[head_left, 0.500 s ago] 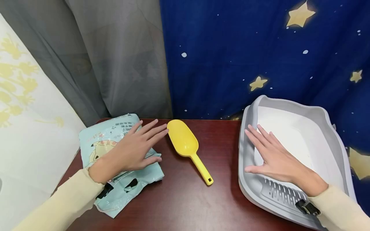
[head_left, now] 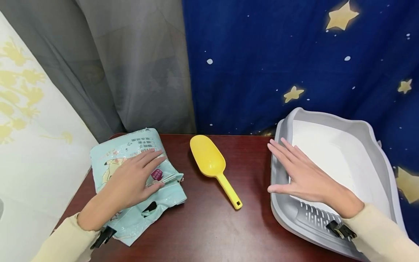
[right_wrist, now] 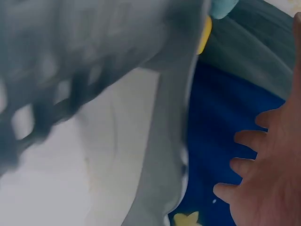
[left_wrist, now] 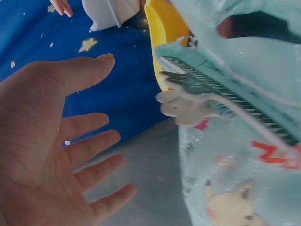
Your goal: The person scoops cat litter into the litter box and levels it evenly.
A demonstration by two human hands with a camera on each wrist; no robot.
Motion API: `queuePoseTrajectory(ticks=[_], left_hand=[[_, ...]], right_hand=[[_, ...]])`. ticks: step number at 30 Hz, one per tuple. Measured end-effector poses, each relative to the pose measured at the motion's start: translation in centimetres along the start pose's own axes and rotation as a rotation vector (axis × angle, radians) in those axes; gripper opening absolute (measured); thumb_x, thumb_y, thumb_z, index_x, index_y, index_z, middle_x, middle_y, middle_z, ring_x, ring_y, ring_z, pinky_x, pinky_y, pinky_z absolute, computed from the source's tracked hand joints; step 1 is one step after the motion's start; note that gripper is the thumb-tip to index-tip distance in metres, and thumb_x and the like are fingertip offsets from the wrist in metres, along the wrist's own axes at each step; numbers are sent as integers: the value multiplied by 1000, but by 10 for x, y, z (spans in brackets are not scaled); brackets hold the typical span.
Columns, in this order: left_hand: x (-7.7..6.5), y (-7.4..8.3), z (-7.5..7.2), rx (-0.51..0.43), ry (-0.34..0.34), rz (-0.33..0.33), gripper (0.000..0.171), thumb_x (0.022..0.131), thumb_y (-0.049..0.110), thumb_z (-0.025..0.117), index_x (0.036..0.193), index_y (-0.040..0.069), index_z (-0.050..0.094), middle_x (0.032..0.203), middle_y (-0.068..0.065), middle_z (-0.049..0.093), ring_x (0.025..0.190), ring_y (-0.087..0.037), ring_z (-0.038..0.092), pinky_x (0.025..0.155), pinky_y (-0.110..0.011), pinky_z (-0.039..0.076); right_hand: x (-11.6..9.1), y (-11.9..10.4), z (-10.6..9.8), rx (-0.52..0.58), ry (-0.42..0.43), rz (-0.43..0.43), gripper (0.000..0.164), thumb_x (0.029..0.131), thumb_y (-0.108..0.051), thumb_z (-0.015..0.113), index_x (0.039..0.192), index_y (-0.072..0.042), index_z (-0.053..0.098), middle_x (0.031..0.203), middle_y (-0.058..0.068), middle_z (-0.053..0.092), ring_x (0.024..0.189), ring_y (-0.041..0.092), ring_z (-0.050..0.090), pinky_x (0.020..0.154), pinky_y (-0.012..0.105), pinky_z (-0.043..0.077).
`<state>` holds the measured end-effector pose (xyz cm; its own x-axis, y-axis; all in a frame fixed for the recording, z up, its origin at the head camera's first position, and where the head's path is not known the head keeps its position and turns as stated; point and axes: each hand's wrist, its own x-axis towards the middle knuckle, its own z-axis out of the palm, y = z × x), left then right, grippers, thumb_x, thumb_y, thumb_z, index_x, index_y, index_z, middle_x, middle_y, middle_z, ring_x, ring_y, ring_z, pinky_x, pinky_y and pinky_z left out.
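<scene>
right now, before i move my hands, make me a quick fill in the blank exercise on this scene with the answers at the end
1. The scoop on the dark red table is ____ in colour.
2. It lies ____ the pale blue bag and the grey-rimmed tray.
3. The left hand, above the bag, is holding ____.
4. Of the bag and the tray, the right hand is nearer the ____.

Missing words: yellow; between; nothing; tray.

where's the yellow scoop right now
In the head view, the yellow scoop lies near mid-picture on the table, between the pale blue bag on the left and the grey tray on the right.
</scene>
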<state>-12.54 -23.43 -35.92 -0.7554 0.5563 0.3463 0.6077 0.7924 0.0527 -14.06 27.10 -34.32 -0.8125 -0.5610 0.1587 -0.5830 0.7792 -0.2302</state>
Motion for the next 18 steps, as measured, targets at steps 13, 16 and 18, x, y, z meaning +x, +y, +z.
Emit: queuePoseTrajectory(ticks=[13,16,18], left_hand=[[-57,-3,20,-27,182,-142,83,72,21,99,144,-2,66,150,-21,62,137,-46,59,106,-65,49],[-67,-3,24,-31,206,-181,84,68,17,101,143,0,66,152,-19,61,138,-44,58,104,-65,49],[-72,-4,28,-31,227,-193,83,67,14,101,141,-1,67,152,-19,60,137,-44,58,104,-66,49]], right_hand=[[40,-39,-3,105,-55,-5,99,92,-63,82,166,-7,47,171,13,44,164,38,28,122,68,33],[51,-49,-2,103,-64,-38,93,94,-62,81,162,-5,52,166,16,50,160,40,36,121,67,37],[58,-55,-1,102,-70,-53,90,95,-60,81,162,-6,53,165,17,52,157,40,40,119,67,39]])
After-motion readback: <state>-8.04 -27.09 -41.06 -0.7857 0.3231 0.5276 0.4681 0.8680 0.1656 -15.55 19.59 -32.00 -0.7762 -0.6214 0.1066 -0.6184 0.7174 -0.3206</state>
